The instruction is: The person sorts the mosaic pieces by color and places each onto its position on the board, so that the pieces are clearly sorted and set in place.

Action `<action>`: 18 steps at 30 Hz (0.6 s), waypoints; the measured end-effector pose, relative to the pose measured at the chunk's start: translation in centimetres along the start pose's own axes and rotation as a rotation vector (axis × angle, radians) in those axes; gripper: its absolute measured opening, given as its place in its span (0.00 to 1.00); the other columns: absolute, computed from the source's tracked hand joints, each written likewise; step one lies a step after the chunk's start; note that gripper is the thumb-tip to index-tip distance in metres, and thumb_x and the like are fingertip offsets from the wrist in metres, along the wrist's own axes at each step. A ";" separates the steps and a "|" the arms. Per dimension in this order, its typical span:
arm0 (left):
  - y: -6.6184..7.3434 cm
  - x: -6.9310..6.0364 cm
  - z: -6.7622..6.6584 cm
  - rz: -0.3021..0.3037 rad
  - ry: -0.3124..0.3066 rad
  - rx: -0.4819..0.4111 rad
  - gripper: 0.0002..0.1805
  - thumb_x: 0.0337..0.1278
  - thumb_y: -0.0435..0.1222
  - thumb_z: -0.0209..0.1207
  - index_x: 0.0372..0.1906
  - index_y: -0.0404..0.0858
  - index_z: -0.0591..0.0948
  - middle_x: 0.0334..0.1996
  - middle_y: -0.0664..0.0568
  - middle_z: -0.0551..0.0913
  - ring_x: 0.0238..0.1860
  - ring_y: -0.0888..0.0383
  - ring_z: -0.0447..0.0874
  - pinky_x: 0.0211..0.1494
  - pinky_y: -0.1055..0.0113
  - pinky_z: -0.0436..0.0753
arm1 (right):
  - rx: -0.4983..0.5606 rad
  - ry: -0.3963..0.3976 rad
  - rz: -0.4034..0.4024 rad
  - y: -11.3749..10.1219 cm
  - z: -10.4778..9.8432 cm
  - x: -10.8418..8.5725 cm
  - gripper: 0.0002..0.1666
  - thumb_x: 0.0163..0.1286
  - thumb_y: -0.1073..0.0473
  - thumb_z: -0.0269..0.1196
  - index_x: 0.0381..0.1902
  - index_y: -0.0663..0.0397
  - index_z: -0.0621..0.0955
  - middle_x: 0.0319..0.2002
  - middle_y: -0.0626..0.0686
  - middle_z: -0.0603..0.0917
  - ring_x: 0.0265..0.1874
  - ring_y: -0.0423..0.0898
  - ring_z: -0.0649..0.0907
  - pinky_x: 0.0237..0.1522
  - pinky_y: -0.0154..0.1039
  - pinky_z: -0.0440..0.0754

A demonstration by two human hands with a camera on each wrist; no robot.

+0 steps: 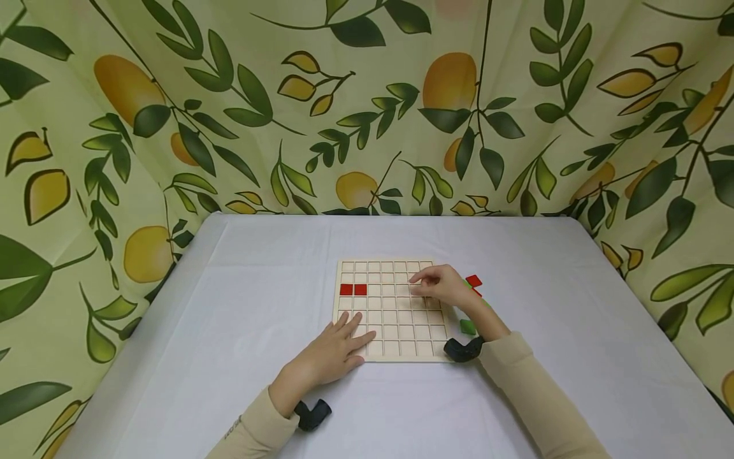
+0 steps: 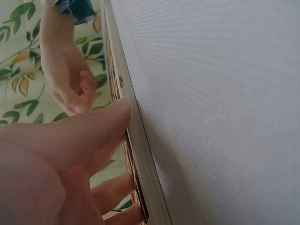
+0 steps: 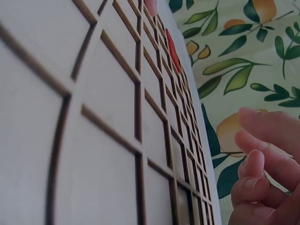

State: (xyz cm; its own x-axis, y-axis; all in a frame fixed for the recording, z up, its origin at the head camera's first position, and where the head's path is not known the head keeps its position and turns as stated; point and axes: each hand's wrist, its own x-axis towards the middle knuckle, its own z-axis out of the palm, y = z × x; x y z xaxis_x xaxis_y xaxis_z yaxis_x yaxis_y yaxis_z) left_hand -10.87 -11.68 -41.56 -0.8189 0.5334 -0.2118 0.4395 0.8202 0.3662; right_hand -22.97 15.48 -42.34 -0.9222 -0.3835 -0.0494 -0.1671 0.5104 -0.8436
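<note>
A pale wooden grid board (image 1: pixel 390 331) lies on the table, and in the left wrist view its edge (image 2: pixel 146 171) runs beside the thumb. Two red square tiles (image 1: pixel 353 289) sit side by side in cells near its left edge. My left hand (image 1: pixel 329 354) rests on the board's lower left corner with spread fingers. Above the right part of the grid hovers my right hand (image 1: pixel 441 285). Its fingers (image 3: pixel 267 129) are loosely bent in the right wrist view, and nothing shows between them. The red tiles (image 3: pixel 172 50) appear there at the far side of the grid.
Loose red tiles (image 1: pixel 473 280) lie right of the board, partly hidden by the right hand and forearm. A green tile (image 1: pixel 467 327) is nearer the right wrist. The table has a white cloth (image 1: pixel 258 274), and a fruit-patterned curtain (image 1: pixel 367 127) hangs behind it.
</note>
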 end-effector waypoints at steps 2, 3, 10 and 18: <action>0.0 0.0 0.0 0.000 0.000 0.000 0.27 0.68 0.44 0.53 0.70 0.50 0.68 0.76 0.42 0.56 0.78 0.38 0.50 0.76 0.42 0.59 | 0.007 0.006 0.020 0.3 -0.3 -0.3 0.16 0.58 0.62 0.69 0.43 0.66 0.84 0.22 0.43 0.74 0.24 0.36 0.70 0.26 0.28 0.69; 0.0 0.0 0.0 0.001 0.000 0.000 0.27 0.68 0.44 0.53 0.70 0.50 0.68 0.76 0.41 0.56 0.78 0.38 0.49 0.76 0.42 0.59 | 0.007 0.008 0.025 0.4 -0.5 -0.4 0.16 0.59 0.62 0.69 0.43 0.66 0.84 0.23 0.43 0.74 0.24 0.37 0.70 0.26 0.29 0.69; 0.0 0.0 0.1 0.010 0.006 0.004 0.27 0.68 0.43 0.53 0.70 0.49 0.68 0.76 0.41 0.56 0.78 0.38 0.49 0.76 0.42 0.59 | 0.020 0.035 0.038 1.1 -1.6 -1.0 0.17 0.59 0.61 0.69 0.43 0.66 0.84 0.22 0.42 0.75 0.22 0.35 0.71 0.24 0.28 0.70; -0.1 0.0 0.1 0.010 0.007 0.004 0.27 0.68 0.43 0.53 0.70 0.49 0.68 0.76 0.41 0.56 0.78 0.38 0.49 0.76 0.42 0.59 | 0.036 0.044 0.044 1.7 -2.9 -1.7 0.17 0.60 0.63 0.67 0.44 0.70 0.82 0.22 0.43 0.74 0.20 0.35 0.70 0.23 0.28 0.72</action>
State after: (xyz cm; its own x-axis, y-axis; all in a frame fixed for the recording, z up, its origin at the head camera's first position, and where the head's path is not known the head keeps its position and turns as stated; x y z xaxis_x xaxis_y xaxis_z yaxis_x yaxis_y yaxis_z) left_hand -10.89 -11.74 -41.67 -0.8171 0.5401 -0.2017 0.4491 0.8157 0.3646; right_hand -22.70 19.18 -42.16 -0.9431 -0.3263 -0.0643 -0.1135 0.4975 -0.8600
